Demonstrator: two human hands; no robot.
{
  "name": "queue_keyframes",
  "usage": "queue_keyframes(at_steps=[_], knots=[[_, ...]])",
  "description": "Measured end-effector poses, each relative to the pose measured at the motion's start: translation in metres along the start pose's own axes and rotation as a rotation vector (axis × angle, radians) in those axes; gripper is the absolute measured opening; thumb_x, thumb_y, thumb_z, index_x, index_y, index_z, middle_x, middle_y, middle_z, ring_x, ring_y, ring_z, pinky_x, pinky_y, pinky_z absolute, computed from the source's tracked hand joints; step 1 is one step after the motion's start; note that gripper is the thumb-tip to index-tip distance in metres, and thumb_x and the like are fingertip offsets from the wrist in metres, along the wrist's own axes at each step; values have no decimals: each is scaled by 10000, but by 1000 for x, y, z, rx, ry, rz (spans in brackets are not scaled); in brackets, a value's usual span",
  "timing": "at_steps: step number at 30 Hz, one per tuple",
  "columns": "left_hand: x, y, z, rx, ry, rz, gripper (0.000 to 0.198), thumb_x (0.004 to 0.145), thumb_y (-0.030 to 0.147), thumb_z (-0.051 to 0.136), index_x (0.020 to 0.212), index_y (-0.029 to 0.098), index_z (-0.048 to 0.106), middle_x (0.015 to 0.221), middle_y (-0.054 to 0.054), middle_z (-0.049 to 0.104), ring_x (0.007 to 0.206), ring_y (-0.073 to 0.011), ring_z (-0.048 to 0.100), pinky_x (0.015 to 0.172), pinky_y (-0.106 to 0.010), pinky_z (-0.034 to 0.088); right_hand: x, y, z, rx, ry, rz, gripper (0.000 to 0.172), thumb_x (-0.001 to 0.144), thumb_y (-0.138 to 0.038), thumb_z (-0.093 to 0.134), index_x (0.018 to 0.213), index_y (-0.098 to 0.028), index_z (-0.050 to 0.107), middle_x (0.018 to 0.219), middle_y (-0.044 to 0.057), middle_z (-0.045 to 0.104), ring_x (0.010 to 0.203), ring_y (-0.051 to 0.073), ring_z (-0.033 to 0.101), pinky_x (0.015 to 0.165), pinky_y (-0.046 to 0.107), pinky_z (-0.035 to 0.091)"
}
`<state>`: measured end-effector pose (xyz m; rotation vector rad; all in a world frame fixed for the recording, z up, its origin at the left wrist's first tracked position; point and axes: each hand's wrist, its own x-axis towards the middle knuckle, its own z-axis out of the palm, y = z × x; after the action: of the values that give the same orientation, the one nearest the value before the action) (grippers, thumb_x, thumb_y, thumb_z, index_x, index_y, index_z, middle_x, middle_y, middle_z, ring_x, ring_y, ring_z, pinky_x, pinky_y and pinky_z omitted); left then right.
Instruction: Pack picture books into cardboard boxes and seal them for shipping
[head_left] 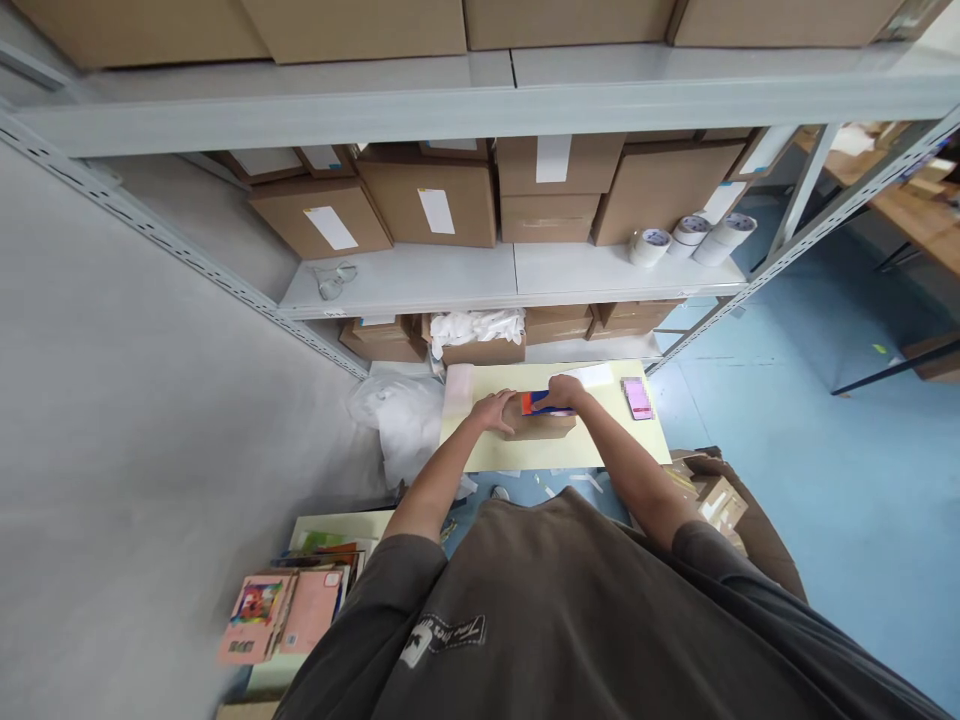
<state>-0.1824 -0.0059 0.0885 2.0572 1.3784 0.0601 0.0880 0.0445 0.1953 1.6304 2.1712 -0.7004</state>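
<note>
The left hand spreads its fingers fairly wide against the left end of a brown cardboard box. The right hand curls over the right part of a blue-and-orange packet (gripping or only pressing, I cannot tell). The packet sits at the box's far side; both run lengthwise left to right. Beneath is a pale yellow table, a pink-screened phone to the right. Beyond stands a grey shelving rack of cartons; blue flooring spreads rightward.
</note>
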Motion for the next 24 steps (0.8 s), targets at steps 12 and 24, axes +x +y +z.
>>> queue_keyframes(at_steps=[12,24], knots=[[13,-1,12,-41,-27,-23,1329,501,465,1030,1662,269,413,1751,-147,352,1563,-413,411,1248,-418,369,-32,128,-22,254,198,7,641,672,-852,782,677,-218,684,676,70,665,711,245,646,622,317,371],[0,3,19,-216,-32,-34,1284,611,436,983,1707,254,339,1824,-116,115,1610,-360,349,1266,-378,358,-29,69,40,681,159,-191,635,619,-828,763,662,-229,558,654,-26,535,669,167,485,602,277,361]])
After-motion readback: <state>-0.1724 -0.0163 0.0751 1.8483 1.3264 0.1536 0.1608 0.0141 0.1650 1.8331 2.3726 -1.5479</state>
